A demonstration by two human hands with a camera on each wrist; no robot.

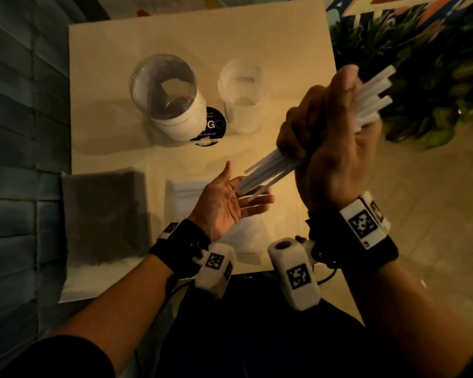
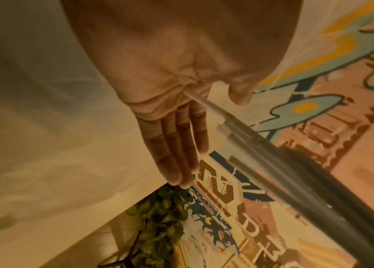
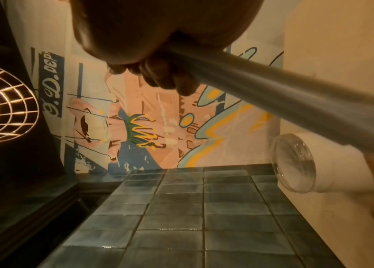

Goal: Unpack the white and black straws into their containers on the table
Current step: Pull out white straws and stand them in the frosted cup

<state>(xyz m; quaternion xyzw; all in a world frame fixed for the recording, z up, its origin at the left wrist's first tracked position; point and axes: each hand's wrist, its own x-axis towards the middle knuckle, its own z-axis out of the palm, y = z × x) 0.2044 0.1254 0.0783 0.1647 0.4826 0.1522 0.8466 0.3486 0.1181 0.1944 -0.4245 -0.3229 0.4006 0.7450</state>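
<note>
My right hand (image 1: 322, 137) grips a bundle of white straws (image 1: 271, 170) in its fist above the table's right edge; the straws slant down to the left, and their upper ends (image 1: 374, 91) stick out past the thumb. My left hand (image 1: 235, 203) lies flat, palm up, under the bundle's lower ends, which touch the palm (image 2: 181, 76). In the left wrist view the straws (image 2: 273, 163) run off to the lower right. A large clear container (image 1: 172, 99) and a smaller frosted cup (image 1: 242, 94) stand at the back of the table. The right wrist view shows the straws (image 3: 296, 105) and the large container (image 3: 300, 163).
A pack of black straws (image 1: 104, 216) lies at the table's (image 1: 175, 42) front left, and a white straw pack (image 1: 189, 195) lies beside it under my left hand. A black round sticker (image 1: 213, 124) lies between the containers. A green plant (image 1: 421, 77) stands right of the table.
</note>
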